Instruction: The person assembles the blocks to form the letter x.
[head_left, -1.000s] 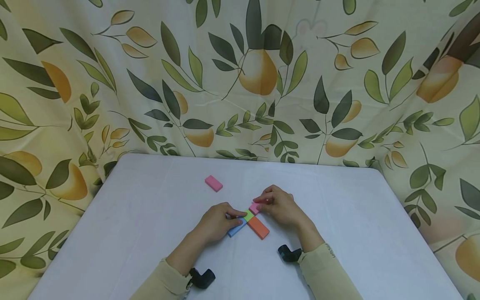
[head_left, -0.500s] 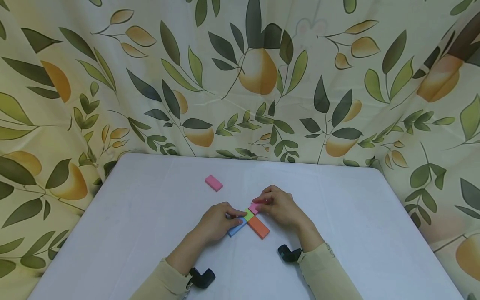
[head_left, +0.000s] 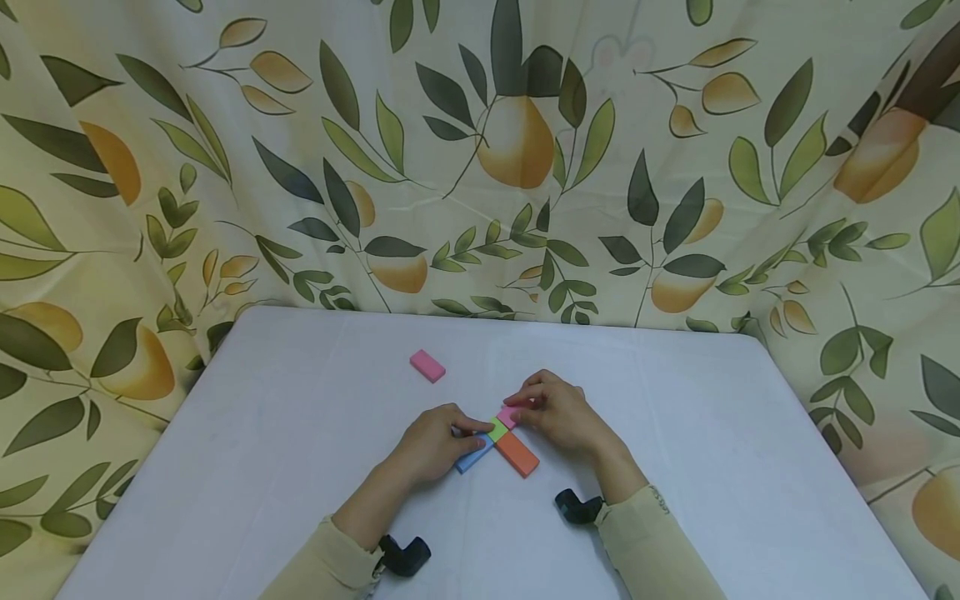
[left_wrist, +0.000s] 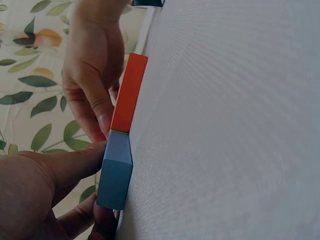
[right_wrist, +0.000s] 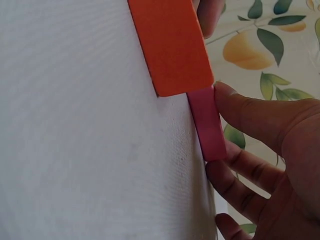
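On wht woven cloth (head_left: 225,500), L fingers (left_wrist: 77,164) gripping smooth rect. blue block (left_wrist: 116,177), R fingers (right_wrist: 255,116) pinching pink block (right_wrist: 207,125)

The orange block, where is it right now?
In the head view, the orange block lies on the white table, just right of the blue block, its upper end by the green block.

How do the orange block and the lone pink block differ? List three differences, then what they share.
Colour: the orange block is orange-red; the lone pink block is pink.
Contact: the orange block touches the green block; the lone pink block lies apart.
Place: the lone pink block lies nearer the far edge of the table than the orange block.
Both are oblong and lie flat.
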